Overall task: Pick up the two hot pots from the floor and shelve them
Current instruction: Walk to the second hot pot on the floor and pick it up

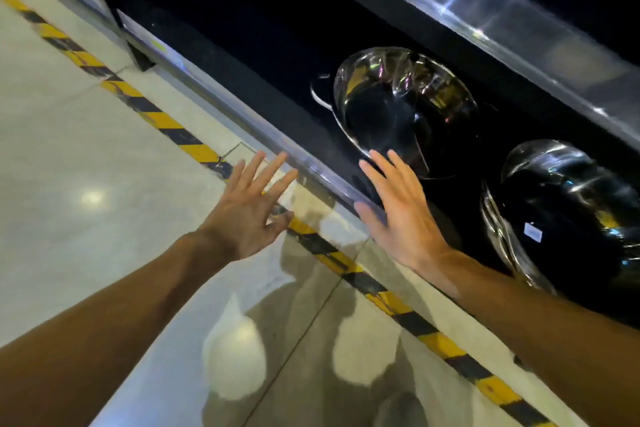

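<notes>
Both hands (249,215) (401,215) empty beside two shiny steel pots (401,107) (568,204), shelved.

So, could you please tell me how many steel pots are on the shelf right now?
2: one pot mid-shelf beyond the right hand, another pot further right. The dark shelf may hide more.
</notes>
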